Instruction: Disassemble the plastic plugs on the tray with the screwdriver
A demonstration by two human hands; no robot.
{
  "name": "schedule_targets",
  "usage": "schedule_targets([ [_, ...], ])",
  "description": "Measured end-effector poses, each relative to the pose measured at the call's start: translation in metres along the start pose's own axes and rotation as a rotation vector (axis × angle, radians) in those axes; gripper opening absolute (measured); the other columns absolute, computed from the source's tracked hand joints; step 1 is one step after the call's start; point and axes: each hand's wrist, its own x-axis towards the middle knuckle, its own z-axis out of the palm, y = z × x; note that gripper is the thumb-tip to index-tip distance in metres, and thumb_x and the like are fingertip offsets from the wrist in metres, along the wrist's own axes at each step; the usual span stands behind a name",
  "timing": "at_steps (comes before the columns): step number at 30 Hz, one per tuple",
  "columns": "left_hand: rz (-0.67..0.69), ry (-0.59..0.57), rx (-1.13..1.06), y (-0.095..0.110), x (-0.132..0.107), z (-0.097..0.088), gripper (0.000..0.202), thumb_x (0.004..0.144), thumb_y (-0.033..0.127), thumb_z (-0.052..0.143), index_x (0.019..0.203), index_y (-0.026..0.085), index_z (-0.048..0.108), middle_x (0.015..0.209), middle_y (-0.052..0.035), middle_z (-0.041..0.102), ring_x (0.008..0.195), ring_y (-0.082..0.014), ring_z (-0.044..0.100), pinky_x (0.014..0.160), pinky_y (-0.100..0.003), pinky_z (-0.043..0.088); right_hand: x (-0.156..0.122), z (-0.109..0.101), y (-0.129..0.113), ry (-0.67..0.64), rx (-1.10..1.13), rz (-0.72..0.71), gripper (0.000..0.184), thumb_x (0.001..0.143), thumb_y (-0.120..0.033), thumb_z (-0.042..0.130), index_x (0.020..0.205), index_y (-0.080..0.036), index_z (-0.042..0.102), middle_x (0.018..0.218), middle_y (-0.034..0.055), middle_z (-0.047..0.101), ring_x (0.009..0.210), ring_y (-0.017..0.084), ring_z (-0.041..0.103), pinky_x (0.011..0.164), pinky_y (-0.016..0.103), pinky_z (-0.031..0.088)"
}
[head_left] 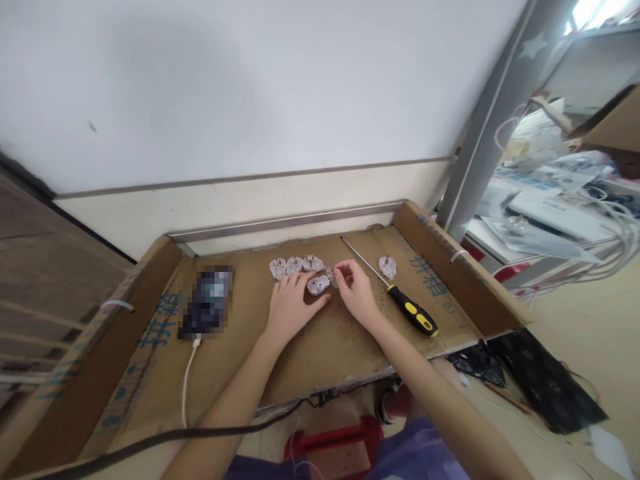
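My left hand [290, 303] rests on the cardboard-covered table [320, 347], its fingers closed round a clear plastic plug shell [318, 285]. Right beside it, my right hand [356, 288] pinches a small part at the shell's edge; I cannot make out what it is. Three similar clear plug shells [295, 265] lie in a row just beyond my left hand. One more clear shell [387, 267] sits to the right, past a screwdriver [395, 293] with a black and yellow handle that lies diagonally near my right hand.
A phone [207, 301] with a white charging cable [186, 387] lies at the left. Raised cardboard flaps [460, 273] edge both sides of the table. A white wall stands behind. Cluttered shelves with cables [565, 207] are at the right; a red stool [330, 443] is below.
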Motion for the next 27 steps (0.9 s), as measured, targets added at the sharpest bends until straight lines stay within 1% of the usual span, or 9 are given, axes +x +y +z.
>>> schedule_targets([
  [2, 0.031, -0.046, -0.006, 0.000, 0.000, 0.001, 0.036, 0.080, 0.044, 0.056, 0.109, 0.023, 0.060, 0.106, -0.0070, 0.064, 0.101, -0.0277, 0.054, 0.088, -0.043, 0.042, -0.001, -0.001, -0.002, -0.012, -0.055, -0.036, 0.030, 0.090, -0.038, 0.045, 0.098, -0.011, 0.055, 0.092, 0.0046, 0.056, 0.083, 0.009, 0.054, 0.077, 0.028, 0.049],
  [4, 0.075, -0.092, -0.101, 0.000, 0.000, 0.001, 0.034, 0.080, 0.039, 0.057, 0.111, 0.023, 0.059, 0.106, -0.0060, 0.064, 0.101, -0.0257, 0.056, 0.088, -0.041, 0.043, -0.003, -0.003, -0.006, -0.042, -0.118, -0.089, 0.028, 0.089, -0.037, 0.046, 0.096, -0.011, 0.056, 0.093, 0.0047, 0.056, 0.087, 0.010, 0.053, 0.082, 0.030, 0.047],
  [6, 0.067, -0.117, -0.255, 0.000, -0.001, 0.000, 0.044, 0.078, 0.034, 0.060, 0.120, 0.023, 0.052, 0.109, -0.0052, 0.064, 0.101, -0.0232, 0.058, 0.088, -0.038, 0.045, -0.006, -0.004, -0.010, -0.086, -0.173, -0.145, 0.026, 0.089, -0.036, 0.046, 0.094, -0.012, 0.056, 0.093, 0.0046, 0.055, 0.092, 0.012, 0.052, 0.086, 0.033, 0.045],
  [9, -0.026, -0.096, -0.476, -0.001, -0.004, -0.001, 0.062, 0.074, 0.027, 0.062, 0.131, 0.025, 0.038, 0.111, -0.0032, 0.064, 0.101, -0.0191, 0.061, 0.090, -0.034, 0.047, -0.012, -0.005, -0.016, -0.145, -0.216, -0.201, 0.022, 0.090, -0.030, 0.044, 0.095, -0.013, 0.057, 0.091, 0.0044, 0.055, 0.092, 0.012, 0.050, 0.087, 0.033, 0.043],
  [12, -0.047, -0.102, -0.600, 0.000, -0.007, -0.002, 0.067, 0.074, 0.023, 0.061, 0.134, 0.026, 0.032, 0.115, -0.0030, 0.062, 0.102, -0.0174, 0.061, 0.093, -0.034, 0.047, -0.016, -0.005, -0.019, -0.188, -0.221, -0.232, 0.020, 0.090, -0.025, 0.042, 0.093, -0.012, 0.057, 0.091, 0.0047, 0.055, 0.089, 0.012, 0.050, 0.083, 0.031, 0.043],
  [15, -0.037, -0.134, -0.641, 0.002, -0.009, -0.001, 0.066, 0.075, 0.021, 0.058, 0.135, 0.026, 0.032, 0.118, -0.0047, 0.061, 0.101, -0.0177, 0.062, 0.094, -0.035, 0.047, -0.018, -0.005, -0.019, -0.202, -0.214, -0.238, 0.019, 0.090, -0.024, 0.041, 0.093, -0.012, 0.056, 0.091, 0.0048, 0.055, 0.088, 0.011, 0.050, 0.081, 0.029, 0.043],
  [20, -0.020, -0.076, -0.636, 0.003, -0.009, 0.001, 0.066, 0.076, 0.021, 0.058, 0.136, 0.025, 0.032, 0.117, -0.0052, 0.061, 0.098, -0.0175, 0.063, 0.092, -0.036, 0.049, -0.017, -0.006, -0.017, -0.160, -0.206, -0.199, 0.019, 0.091, -0.025, 0.040, 0.092, -0.011, 0.053, 0.091, 0.0045, 0.054, 0.088, 0.011, 0.050, 0.080, 0.028, 0.044],
  [24, -0.015, -0.071, -0.640, 0.002, -0.010, 0.002, 0.065, 0.076, 0.022, 0.058, 0.136, 0.023, 0.033, 0.118, -0.0077, 0.060, 0.099, -0.0179, 0.063, 0.092, -0.036, 0.049, -0.018, -0.007, -0.017, -0.176, -0.196, -0.219, 0.018, 0.090, -0.025, 0.040, 0.093, -0.013, 0.053, 0.092, 0.0057, 0.055, 0.089, 0.012, 0.050, 0.081, 0.028, 0.043],
  [27, -0.020, -0.072, -0.640, 0.004, -0.010, 0.000, 0.063, 0.076, 0.021, 0.057, 0.135, 0.023, 0.035, 0.121, -0.0074, 0.059, 0.101, -0.0175, 0.062, 0.092, -0.035, 0.049, -0.019, -0.007, -0.019, -0.188, -0.195, -0.238, 0.017, 0.090, -0.026, 0.039, 0.093, -0.016, 0.053, 0.092, 0.0064, 0.056, 0.089, 0.014, 0.050, 0.082, 0.028, 0.042],
])
